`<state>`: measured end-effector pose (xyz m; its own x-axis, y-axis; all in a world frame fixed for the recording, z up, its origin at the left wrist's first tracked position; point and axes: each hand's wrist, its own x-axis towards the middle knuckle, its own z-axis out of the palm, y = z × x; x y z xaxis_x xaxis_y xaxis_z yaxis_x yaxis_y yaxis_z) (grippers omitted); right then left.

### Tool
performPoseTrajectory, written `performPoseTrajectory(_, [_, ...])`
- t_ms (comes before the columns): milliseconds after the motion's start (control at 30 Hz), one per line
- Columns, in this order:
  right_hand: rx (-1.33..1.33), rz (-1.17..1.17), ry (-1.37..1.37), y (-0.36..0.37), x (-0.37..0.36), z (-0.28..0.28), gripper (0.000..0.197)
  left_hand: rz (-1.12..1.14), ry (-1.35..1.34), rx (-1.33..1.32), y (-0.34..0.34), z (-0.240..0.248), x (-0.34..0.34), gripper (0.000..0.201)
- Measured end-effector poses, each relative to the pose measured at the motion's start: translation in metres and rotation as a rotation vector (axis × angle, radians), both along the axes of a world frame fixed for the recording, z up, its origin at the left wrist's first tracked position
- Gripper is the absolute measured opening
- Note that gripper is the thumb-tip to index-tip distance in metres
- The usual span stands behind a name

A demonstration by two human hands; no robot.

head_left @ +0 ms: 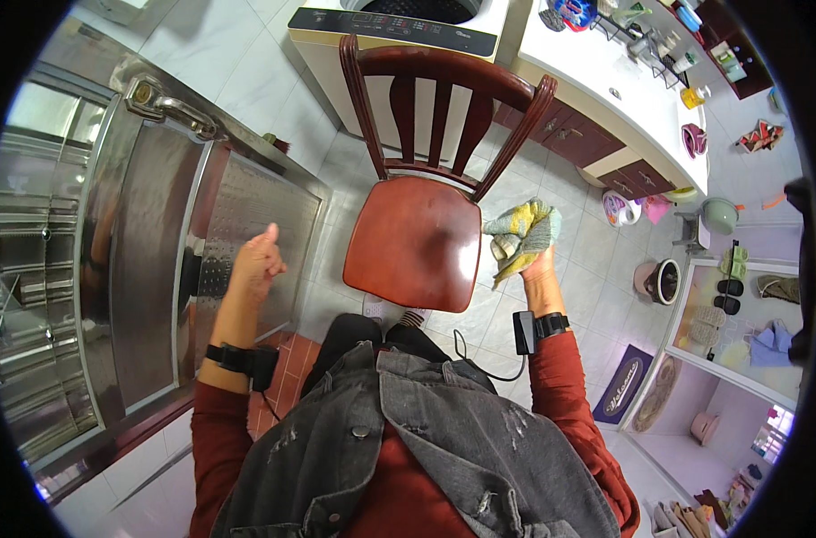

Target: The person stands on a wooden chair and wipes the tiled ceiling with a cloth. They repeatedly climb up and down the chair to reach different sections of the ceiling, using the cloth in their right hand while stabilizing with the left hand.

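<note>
Head view puts the cloth [522, 235] at about two o'clock from my chest, a crumpled yellow, grey and pale green rag just off the right edge of the wooden chair [417, 238]. My right hand [535, 255] is clamped on it from below, fingers buried in the folds, so the rag bunches above the knuckles. That forearm rises nearly straight up the picture, red sleeve pushed back, a black band with a small box [532, 327] on the wrist and a thin cable trailing toward my jacket.

The chair's glossy red-brown seat sits at twelve o'clock, its slatted back farther away, standing on pale floor tiles [551, 309].

My left hand [257, 262] is at ten o'clock, holding nothing: fingers curled into a loose fist, thumb sticking up. It hangs in front of a steel door [246, 211] with a dimpled panel; whether it touches the metal I cannot tell. A second black band [237, 359] wraps that wrist.

Beyond the chair stands a washing machine [399, 27]; a white counter [614, 99] runs off at one o'clock.
</note>
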<state>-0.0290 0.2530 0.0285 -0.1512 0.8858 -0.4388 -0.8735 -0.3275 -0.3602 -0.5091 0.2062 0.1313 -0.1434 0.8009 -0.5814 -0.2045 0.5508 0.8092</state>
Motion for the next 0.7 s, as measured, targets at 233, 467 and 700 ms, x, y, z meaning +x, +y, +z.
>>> performPoseTrajectory(233, [0.087, 0.034, -0.204, 0.06, 0.029, 0.074, 0.058, 0.041, 0.087, 0.029, 0.011, 0.123, -0.09, 0.038])
performPoseTrajectory(467, [0.182, -0.168, -0.459, 0.175, 0.008, 0.144, 0.052, -0.164, 0.478, 0.155, -0.005, 0.198, -0.106, 0.032])
performPoseTrajectory(700, [0.233, -0.362, -0.62, 0.242, 0.026, 0.131, 0.048, -0.261, 0.178, 0.142, 0.081, 0.085, -0.04, 0.052])
